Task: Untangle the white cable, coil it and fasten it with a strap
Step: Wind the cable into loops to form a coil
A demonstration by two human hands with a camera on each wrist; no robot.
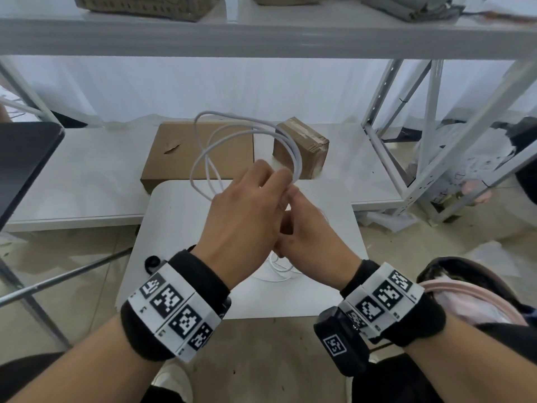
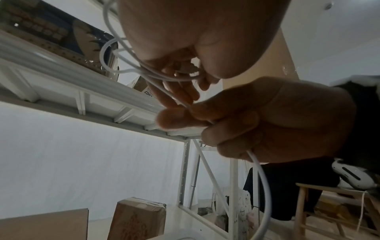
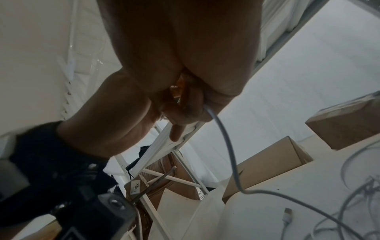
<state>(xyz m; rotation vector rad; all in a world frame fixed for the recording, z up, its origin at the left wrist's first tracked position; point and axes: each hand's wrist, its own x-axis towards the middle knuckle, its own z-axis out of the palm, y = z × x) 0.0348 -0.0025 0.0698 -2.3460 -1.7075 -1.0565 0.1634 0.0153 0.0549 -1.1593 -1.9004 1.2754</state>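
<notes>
A: From the head view, both hands are raised together over the small white table (image 1: 290, 301). The left hand (image 1: 247, 216) is in front, fingers curled, with several loops of the white cable (image 1: 203, 158) standing up and away from it.

B: The right hand (image 1: 308, 231) is tucked behind and below the left — you can't see from up here what it has hold of.

A: The left wrist camera settles that. The right hand (image 2: 273, 120) pinches a single run of the white cable (image 2: 261, 178) between thumb and curled fingers, and the cable hangs down in a long curve below the fist.

B: The same view shows the left hand's fingers (image 2: 185, 91) curled with the gathered loops passing through them, close above the right thumb.

A: The right wrist view shows something else: the cable (image 3: 226, 146) leaves the right hand (image 3: 185, 110) and trails down to the table, where more slack lies in a loose tangle (image 3: 366, 194) beside a connector end (image 3: 287, 216).

B: The head camera catches only a sliver of that slack, peeking out under the wrists. Beyond the table a flat cardboard box (image 1: 174, 158) and a smaller taped box (image 1: 305, 146) sit on the low white shelf (image 1: 87, 184).

A: A strap — I can't make one out in any view.
</notes>
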